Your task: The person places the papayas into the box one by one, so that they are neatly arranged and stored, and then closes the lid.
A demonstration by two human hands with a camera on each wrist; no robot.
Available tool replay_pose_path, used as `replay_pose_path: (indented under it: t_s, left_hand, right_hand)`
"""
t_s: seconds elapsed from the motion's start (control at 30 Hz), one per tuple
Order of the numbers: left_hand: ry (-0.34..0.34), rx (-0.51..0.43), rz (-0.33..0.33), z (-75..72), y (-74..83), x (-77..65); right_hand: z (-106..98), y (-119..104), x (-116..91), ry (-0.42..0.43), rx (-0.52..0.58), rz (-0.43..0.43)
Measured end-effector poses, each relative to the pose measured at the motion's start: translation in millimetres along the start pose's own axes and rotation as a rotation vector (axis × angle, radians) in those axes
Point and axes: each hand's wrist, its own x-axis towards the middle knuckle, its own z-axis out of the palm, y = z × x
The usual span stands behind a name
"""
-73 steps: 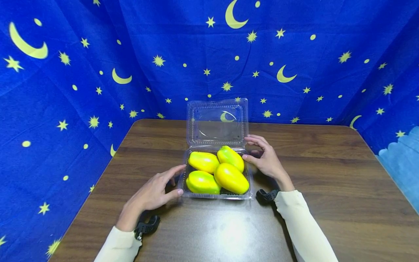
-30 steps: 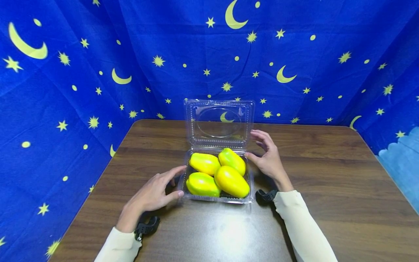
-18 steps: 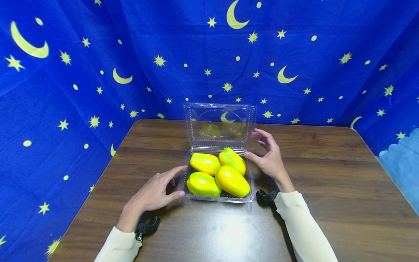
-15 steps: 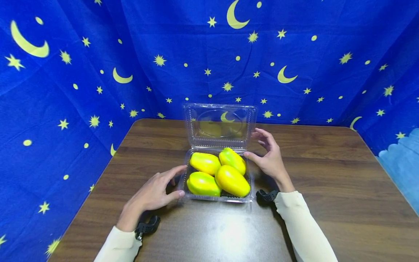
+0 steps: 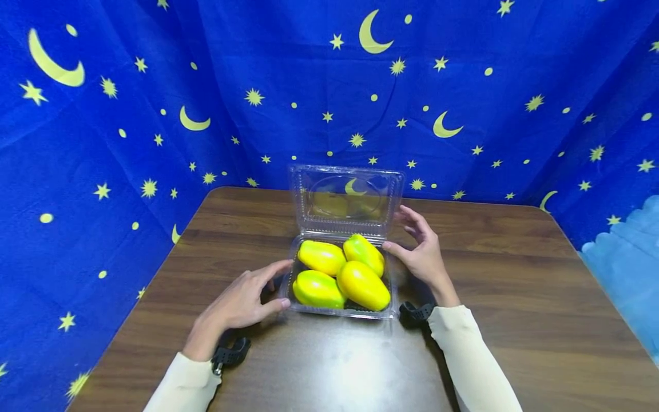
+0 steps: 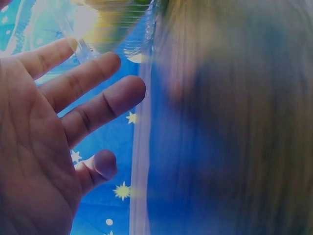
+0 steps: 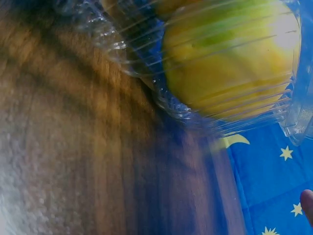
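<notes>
A clear plastic clamshell box (image 5: 334, 313) stands on the table with its hinged lid (image 5: 346, 223) raised at the back. Inside lie several oblong yellow-green fruits (image 5: 363, 286), probably mangoes. My left hand (image 5: 237, 300) is at the box's left side, thumb and index fingertips at the rim; the left wrist view shows its fingers (image 6: 105, 105) spread and holding nothing. My right hand (image 5: 426, 257) is at the right side, thumb by the back right corner, other fingers partly behind the lid's edge. Only one fingertip (image 7: 307, 201) shows in the right wrist view, apart from the box.
The box sits on a brown wood-grain table (image 5: 494, 297). A blue curtain (image 5: 288, 68) with yellow moons and stars hangs behind and to the sides. Black wrist mounts (image 5: 230, 353) are strapped at both wrists.
The lid has tipped a little toward me, its top edge lower and wider. The right hand has shifted slightly right; the left hand stays nearly still. The head view has turned slightly.
</notes>
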Motion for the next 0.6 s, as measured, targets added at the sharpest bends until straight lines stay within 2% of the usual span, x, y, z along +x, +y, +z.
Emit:
replay_pose_path:
  t_s: [0.53, 0.6]
  left_hand:
    - [0.016, 0.023, 0.019, -0.9, 0.2, 0.7]
    - [0.013, 0.021, 0.019, -1.1, 0.2, 0.9]
  right_hand:
    - [-1.2, -2.1, -9.8, -0.024, 0.042, 0.032]
    - [-1.8, 4.5, -10.5, -0.028, 0.038, 0.033]
